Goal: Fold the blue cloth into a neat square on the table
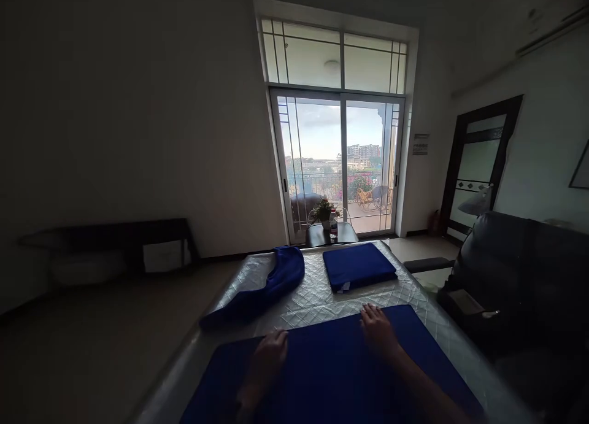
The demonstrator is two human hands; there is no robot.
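Observation:
A large blue cloth (331, 375) lies spread flat over the near part of a plastic-covered mattress (299, 307). My left hand (270, 355) rests on the cloth near its far edge, left of the middle; its fingers look bent, and dim light hides whether they pinch the fabric. Further right, my right hand (378, 331) lies on the cloth at the same far edge, its fingers stretched forward. Beyond it sits a folded blue cloth (359, 265) with a small white tag. A crumpled blue cloth (271, 289) curves along the mattress's left side.
Behind the mattress stands a small dark table (313, 234) with a potted plant (324, 210) and a bottle (334, 226). A black armchair (515, 277) is close on the right. Sliding glass doors (343, 160) are at the back; a dark bench (124, 243) stands left.

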